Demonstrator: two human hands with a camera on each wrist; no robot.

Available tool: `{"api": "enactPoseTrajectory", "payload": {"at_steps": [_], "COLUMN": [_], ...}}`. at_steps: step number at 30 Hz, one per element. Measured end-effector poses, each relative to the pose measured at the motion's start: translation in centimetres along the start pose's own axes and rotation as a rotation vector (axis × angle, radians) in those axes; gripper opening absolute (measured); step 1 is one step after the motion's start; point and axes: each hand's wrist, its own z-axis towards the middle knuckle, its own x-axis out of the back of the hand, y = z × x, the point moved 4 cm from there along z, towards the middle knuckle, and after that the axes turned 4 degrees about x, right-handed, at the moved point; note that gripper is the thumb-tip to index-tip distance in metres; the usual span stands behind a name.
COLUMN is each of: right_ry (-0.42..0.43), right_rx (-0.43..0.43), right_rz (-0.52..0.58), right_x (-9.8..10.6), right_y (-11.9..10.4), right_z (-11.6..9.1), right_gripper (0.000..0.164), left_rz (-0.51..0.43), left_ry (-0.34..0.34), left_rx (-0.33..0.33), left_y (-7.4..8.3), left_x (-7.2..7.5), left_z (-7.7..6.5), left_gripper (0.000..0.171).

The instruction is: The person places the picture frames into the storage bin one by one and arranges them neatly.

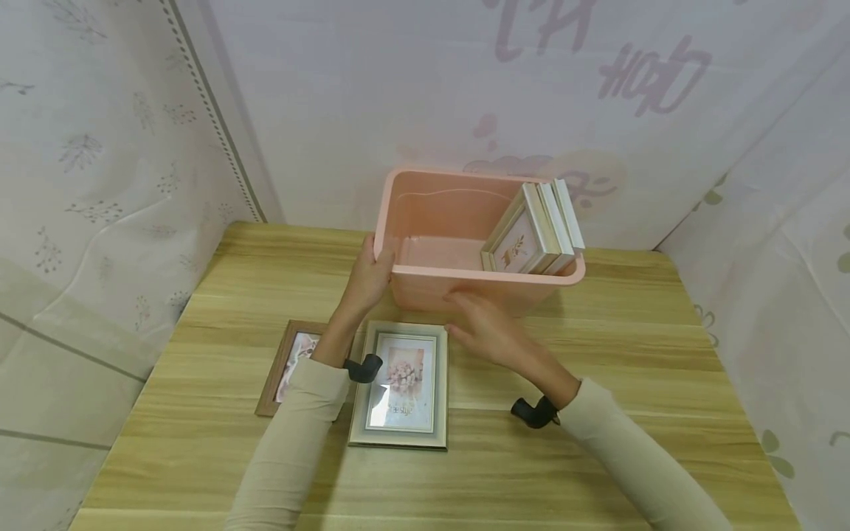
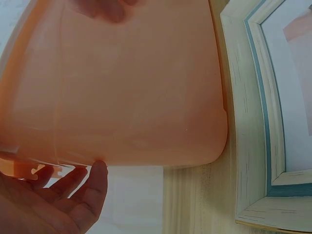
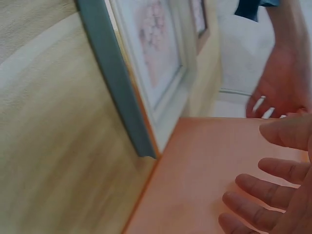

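Note:
A pink plastic bin (image 1: 458, 287) stands at the back of the table. My left hand (image 1: 369, 273) grips its left rim, and in the left wrist view that hand's fingers (image 2: 92, 190) curl at the rim's underside. My right hand (image 1: 488, 328) is at the front wall with fingers spread, fairly straight; whether they touch the wall is hard to tell. Inside the bin's right end, light-coloured picture frames (image 1: 524, 240) lean together. Below the bin, a cream picture frame (image 1: 401, 387) with a flower print lies face up. A brown picture frame (image 1: 271, 380) lies left of it, partly behind my left forearm.
The wood-grain table (image 1: 598, 464) extends to both sides of the bin. A pale printed curtain (image 1: 319, 110) hangs right behind the bin, with more cloth at left and right. Each wrist wears a black mount (image 1: 364, 368).

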Motion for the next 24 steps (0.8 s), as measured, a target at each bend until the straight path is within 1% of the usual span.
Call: {"api": "enactPoseTrajectory", "payload": {"at_steps": [3, 6, 13, 16, 19, 24], "right_ry": [-0.006, -0.029, -0.104, -0.115, -0.12, -0.135], "right_rx": [0.026, 0.037, -0.006, -0.002, 0.006, -0.006], "right_rz": [0.009, 0.018, 0.087, 0.104, 0.117, 0.121], "right_x": [-0.9, -1.8, -3.5, -4.1, -4.7, -5.5], "right_y": [0.3, 0.6, 1.2, 1.2, 1.3, 1.2], "right_z": [0.2, 0.4, 0.7, 0.9, 1.1, 1.2], "right_gripper": [0.052, 0.052, 0.057, 0.058, 0.054, 0.049], "left_rz": [-0.006, -0.011, -0.001, 0.001, -0.002, 0.003], "left_ry": [-0.005, -0.008, -0.009, -0.013, -0.009, -0.002], "left_rx": [0.004, 0.006, 0.006, 0.003, -0.004, -0.005], "left_y": [-0.1, -0.1, -0.1, 0.0, 0.1, 0.2], "left_x": [0.0, -0.1, 0.0, 0.0, 0.0, 0.1], "left_z": [0.0, 0.0, 0.0, 0.0, -0.1, -0.1], "left_gripper": [0.044, 0.042, 0.042, 0.042, 0.042, 0.043]}}
